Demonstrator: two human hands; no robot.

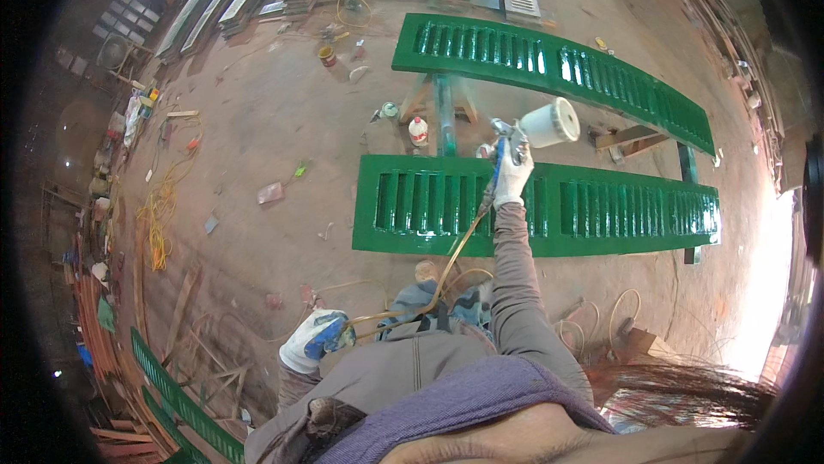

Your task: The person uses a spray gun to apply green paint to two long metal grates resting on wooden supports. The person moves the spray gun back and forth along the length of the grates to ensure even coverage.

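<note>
The gloved right hand [513,174] has its fingers curled round a spray gun [517,132], whose white cup [552,123] juts toward two o'clock. At six o'clock from that hand, partly hidden by the forearm [516,249], is the nearer green louvred panel [554,206]; the farther panel [553,60] lies toward one o'clock. At eight o'clock, the gloved left hand [314,338] has its fingers wrapped around a yellowish hose [445,276].

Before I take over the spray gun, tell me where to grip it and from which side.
Take the spray gun by its handle, largely hidden in the right hand, probably from the near side: the cup juts rightward and the hose trails back toward the person.
</note>
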